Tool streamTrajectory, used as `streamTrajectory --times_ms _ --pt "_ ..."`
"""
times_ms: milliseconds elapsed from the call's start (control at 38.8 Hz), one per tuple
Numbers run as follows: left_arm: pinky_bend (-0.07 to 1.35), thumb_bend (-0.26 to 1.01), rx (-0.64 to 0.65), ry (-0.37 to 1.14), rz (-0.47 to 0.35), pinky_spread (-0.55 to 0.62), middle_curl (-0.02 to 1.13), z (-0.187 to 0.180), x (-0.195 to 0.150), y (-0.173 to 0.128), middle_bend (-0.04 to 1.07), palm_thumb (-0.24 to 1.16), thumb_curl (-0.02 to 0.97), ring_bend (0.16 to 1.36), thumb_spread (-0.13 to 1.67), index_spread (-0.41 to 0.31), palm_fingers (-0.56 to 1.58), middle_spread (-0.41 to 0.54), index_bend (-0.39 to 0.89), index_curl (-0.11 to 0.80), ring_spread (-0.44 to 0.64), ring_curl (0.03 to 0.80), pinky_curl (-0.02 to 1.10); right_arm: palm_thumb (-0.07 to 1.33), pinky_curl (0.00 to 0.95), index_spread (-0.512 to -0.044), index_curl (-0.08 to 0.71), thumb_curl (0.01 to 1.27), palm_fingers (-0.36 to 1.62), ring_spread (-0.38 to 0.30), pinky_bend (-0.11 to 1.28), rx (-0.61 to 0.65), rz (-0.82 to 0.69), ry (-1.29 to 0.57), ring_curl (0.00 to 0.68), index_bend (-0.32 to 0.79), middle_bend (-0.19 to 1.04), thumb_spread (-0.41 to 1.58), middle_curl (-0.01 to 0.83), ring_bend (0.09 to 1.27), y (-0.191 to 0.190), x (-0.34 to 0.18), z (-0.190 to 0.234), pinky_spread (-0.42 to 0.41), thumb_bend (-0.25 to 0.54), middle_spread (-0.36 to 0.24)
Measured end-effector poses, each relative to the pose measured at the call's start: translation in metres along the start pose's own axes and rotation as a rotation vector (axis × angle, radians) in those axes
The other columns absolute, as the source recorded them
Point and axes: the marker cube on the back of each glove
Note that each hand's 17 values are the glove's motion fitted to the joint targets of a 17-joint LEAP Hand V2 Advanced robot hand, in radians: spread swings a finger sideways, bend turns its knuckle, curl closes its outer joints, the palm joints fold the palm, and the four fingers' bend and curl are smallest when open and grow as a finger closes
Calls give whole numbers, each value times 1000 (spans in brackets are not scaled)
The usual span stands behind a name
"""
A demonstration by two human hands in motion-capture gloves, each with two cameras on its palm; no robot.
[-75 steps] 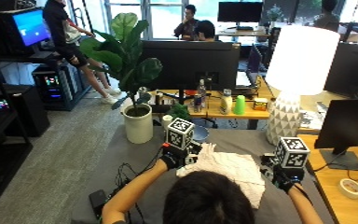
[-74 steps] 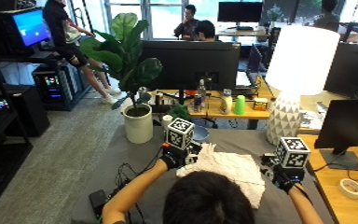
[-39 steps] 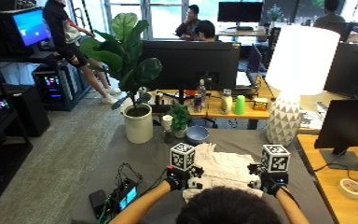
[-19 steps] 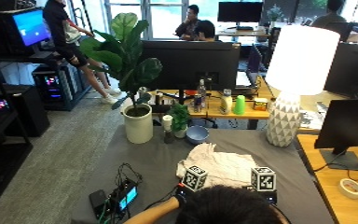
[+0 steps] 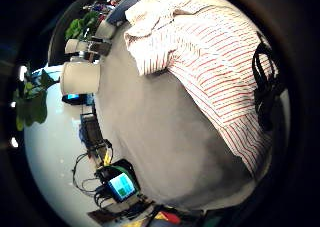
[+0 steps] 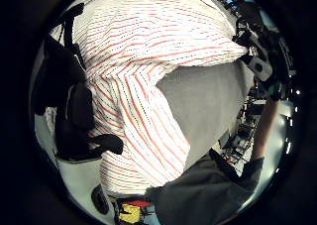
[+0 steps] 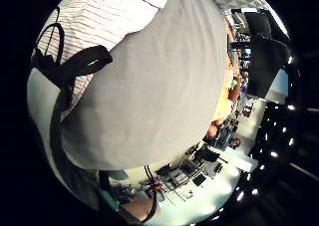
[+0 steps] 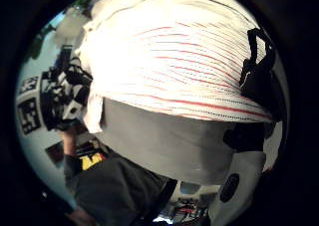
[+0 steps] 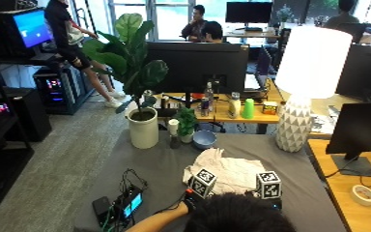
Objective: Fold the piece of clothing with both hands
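- The crumpled white, red-striped cotton garment (image 9: pixel 227 170) lies mid-way along the near edge of the grey tabletop (image 9: pixel 160 164).
- The left hand (image 6: pixel 74 111) pinches its near-left hem; the right hand (image 8: pixel 256 76) pinches its near-right hem.
- The cloth stretches away from both hands towards the far edge, so neither hand is nearer.

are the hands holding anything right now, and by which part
Both hold the striped shirt: left hand and right hand each pinch its near edge, lifted off the grey table.
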Motion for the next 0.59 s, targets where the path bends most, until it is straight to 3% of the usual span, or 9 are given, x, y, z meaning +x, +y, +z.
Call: streamTrajectory --times_ms 77,129,180,232,309,438,464,593 --pt "594 177 -122 103 101 -323 422 -15 16 30 357 586 358 536 1165 -240 1219 -240 242 358 -295 352 420 1026 387 -226 310 513 1211 -197 481 -10 -7 -7 425 186 234 703 443 552 -1 -1 -2 -228 82 -120" --pt "589 147 -193 129 147 -330 436 -18 23 44 365 527 339 524 1223 -243 1180 -253 216 363 -302 357 424 1037 393 -228 326 528 1220 -201 480 -18 -13 -13 433 190 241 664 451 550 -1 -1 -2 -239 69 -124" --pt "613 -28 -215 68 139 -310 427 -5 20 38 282 245 265 520 1185 -194 918 -213 76 329 -263 368 437 1049 396 -230 339 543 1220 -205 477 -25 -12 -13 438 188 240 632 456 551 -1 -1 -3 -249 57 -127" --pt "626 -100 -204 -5 120 -298 432 10 16 29 207 114 247 515 1081 -161 779 -175 80 325 -214 384 452 1057 398 -231 349 556 1219 -207 475 -28 -3 -10 441 184 239 606 461 550 -2 -1 -3 -260 45 -130" --pt "639 -87 -164 -31 108 -279 430 20 15 21 166 42 249 530 975 -116 688 -144 46 298 -181 394 458 1069 400 -232 360 574 1223 -211 480 -28 7 -7 446 174 242 576 467 549 -3 -1 -3 -271 26 -133" --pt "648 -33 -43 -33 65 -270 393 16 15 15 150 56 261 535 938 -76 669 -113 57 263 -147 380 440 1083 405 -234 374 599 1223 -215 485 -31 -4 -22 451 168 244 535 477 546 -1 -3 -6 -280 -3 -136" --pt "633 22 -13 -50 53 -271 391 16 14 12 153 135 272 520 993 -87 714 -113 125 278 -147 374 432 1086 405 -234 376 604 1224 -215 489 -32 -4 -24 451 166 243 530 479 545 -1 -3 -6 -281 -8 -136" --pt "606 122 110 -99 30 -311 385 16 7 -4 172 344 311 478 1107 -156 948 -166 203 312 -201 351 408 1090 409 -234 386 625 1223 -217 497 -27 2 -30 455 163 245 506 485 543 -9 3 0 -287 -20 -141"
